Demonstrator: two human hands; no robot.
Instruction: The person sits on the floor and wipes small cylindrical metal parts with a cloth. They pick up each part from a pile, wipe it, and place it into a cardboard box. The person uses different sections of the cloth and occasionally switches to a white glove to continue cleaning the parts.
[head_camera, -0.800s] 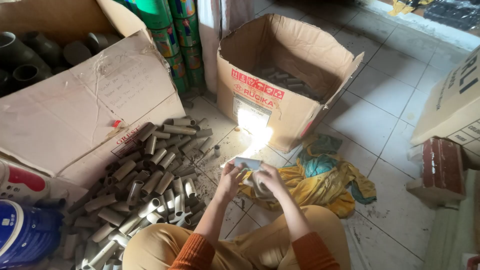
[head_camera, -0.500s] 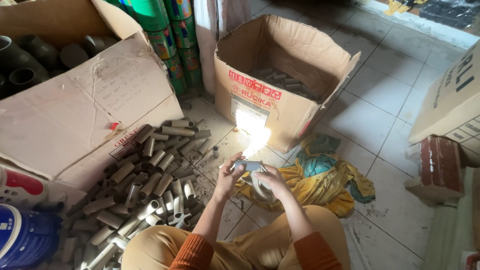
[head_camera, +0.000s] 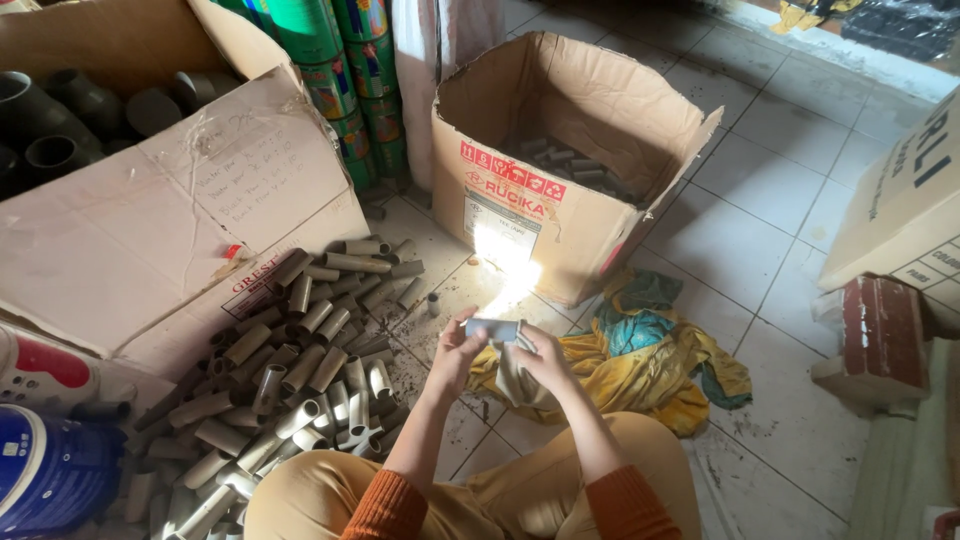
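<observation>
- Hands of a seated person meet low in the middle of the view, above a tiled floor, with orange sleeves and mustard trousers showing at the bottom edge.
- Left hand pinches one end of a short grey pipe piece, thumb and fingers closed around it.
- Right hand is closed on a pale grey rag, pressing it against the other end of the pipe piece; the rag hangs down below the palm.
- The pipe piece lies level between the two hands, just above the person's knees and in front of a bright patch of sunlight on the floor.
- A heap of similar grey pipe pieces lies on the floor to the left, beside the left knee.
- An open cardboard box stands straight ahead, with more grey pieces in its bottom.
- A crumpled yellow and teal cloth lies on the floor just right of the hands.
- A large flattened cardboard flap leans at the left, with dark pipe fittings behind it.
- Green cans are stacked at the top, left of the open box.
- A blue tub sits in the lower left corner.
</observation>
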